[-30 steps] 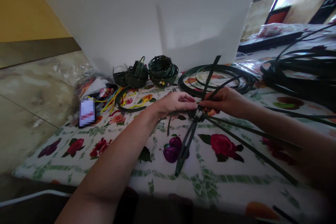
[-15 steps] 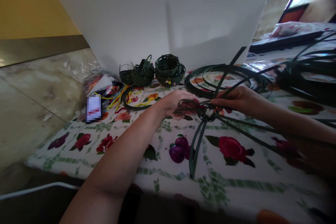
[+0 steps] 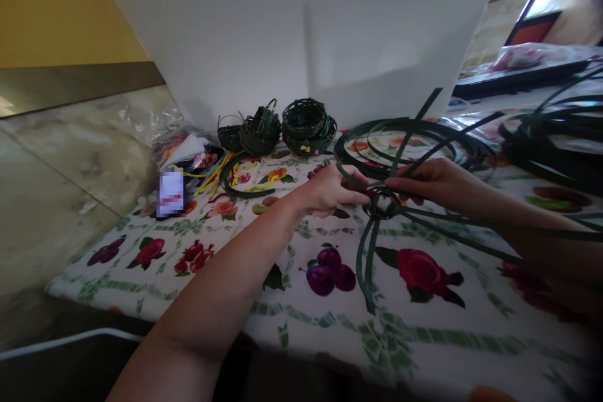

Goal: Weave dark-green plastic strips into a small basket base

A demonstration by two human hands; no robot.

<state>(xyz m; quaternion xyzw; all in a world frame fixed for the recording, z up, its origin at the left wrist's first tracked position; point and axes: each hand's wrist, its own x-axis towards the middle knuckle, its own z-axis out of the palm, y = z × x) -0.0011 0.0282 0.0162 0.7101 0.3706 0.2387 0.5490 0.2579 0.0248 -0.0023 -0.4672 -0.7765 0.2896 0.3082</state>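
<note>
A small woven hub of dark green plastic strips (image 3: 382, 204) lies on the tablecloth, with long strips radiating from it. My right hand (image 3: 436, 182) pinches strips just above the hub, its fingertips touching the weave. My left hand (image 3: 332, 191) reaches in from the other side, its fingers holding a thin strip (image 3: 351, 176) that bends down toward the hub. A looped pair of strips (image 3: 365, 264) runs toward me across the cloth. Part of the hub is hidden by my fingers.
Large coils of dark green strip (image 3: 405, 147) (image 3: 551, 144) lie behind and right. Several small woven baskets (image 3: 301, 129) stand by the white wall (image 3: 282, 31). Yellow strips (image 3: 211, 179) and a blurred rectangular object (image 3: 170, 195) lie at the table's left edge, above the stone floor.
My left hand has moved back toward the hub after drawing away from it, and a strip no longer lies across its fingers. The view has drifted, shifting everything rightward in the picture.
</note>
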